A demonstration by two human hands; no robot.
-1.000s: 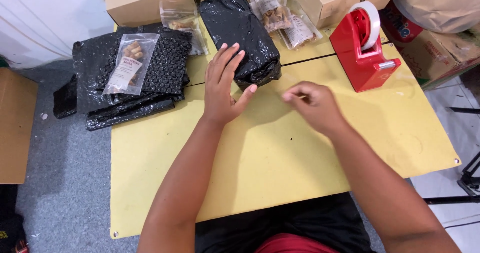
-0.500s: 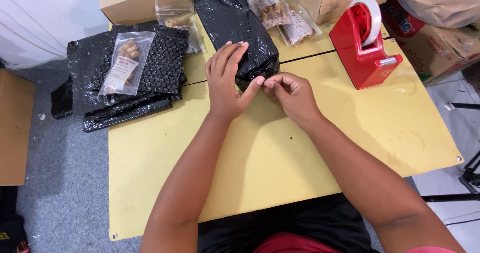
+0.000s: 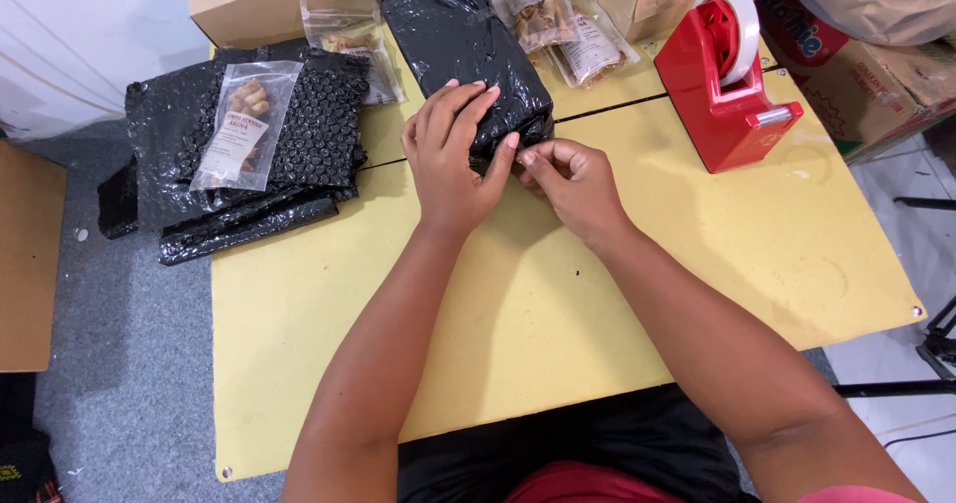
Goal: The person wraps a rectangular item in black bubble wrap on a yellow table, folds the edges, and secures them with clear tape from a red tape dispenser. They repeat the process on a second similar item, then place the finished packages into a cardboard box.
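Right now left hand (image 3: pixel 453 154) lies flat, fingers spread, on black bubble-wrapped parcel (image 3: pixel 463 40) at top centre; right hand (image 3: pixel 568 179) pinches its near end w/ curled fingers. Red tape dispenser (image 3: pixel 722 90) upper right.

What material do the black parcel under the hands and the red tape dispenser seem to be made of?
Black parcel: probably plastic bubble wrap, glossy; it shows wrinkles, shiny highlights and small bubbles. The left hand presses its near end.
Red tape dispenser: likely hard moulded plastic, smooth and slightly shiny, with a metallic-looking cutter at its front.
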